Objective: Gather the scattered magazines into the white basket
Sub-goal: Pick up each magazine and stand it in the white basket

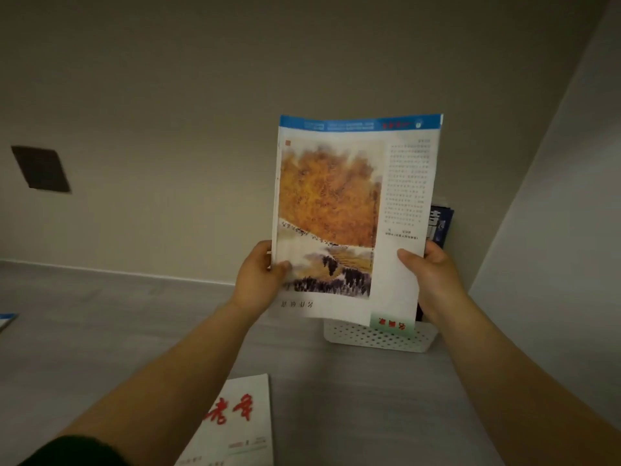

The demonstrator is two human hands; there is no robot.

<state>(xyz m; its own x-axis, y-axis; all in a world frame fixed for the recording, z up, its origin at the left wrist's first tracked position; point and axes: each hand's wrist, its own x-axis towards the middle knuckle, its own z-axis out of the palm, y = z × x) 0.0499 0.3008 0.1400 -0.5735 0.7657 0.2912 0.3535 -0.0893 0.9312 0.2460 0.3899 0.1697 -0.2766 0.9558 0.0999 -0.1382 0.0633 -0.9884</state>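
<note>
I hold a magazine [349, 210] upright in front of me, its cover showing an orange landscape painting and a blue strip along the top. My left hand [258, 274] grips its lower left edge, thumb on the cover. My right hand [433, 274] grips its lower right edge. Just below and behind the magazine stands the white perforated basket [379, 338] on the floor by the wall, with a dark blue magazine [438, 227] standing in it. A white magazine with red characters [235, 422] lies on the floor near me.
Grey floor runs to a beige wall with a dark square plate [40, 168] at the left. A white wall or panel [554, 230] rises at the right beside the basket. A blue-edged magazine corner [6, 319] shows at the far left.
</note>
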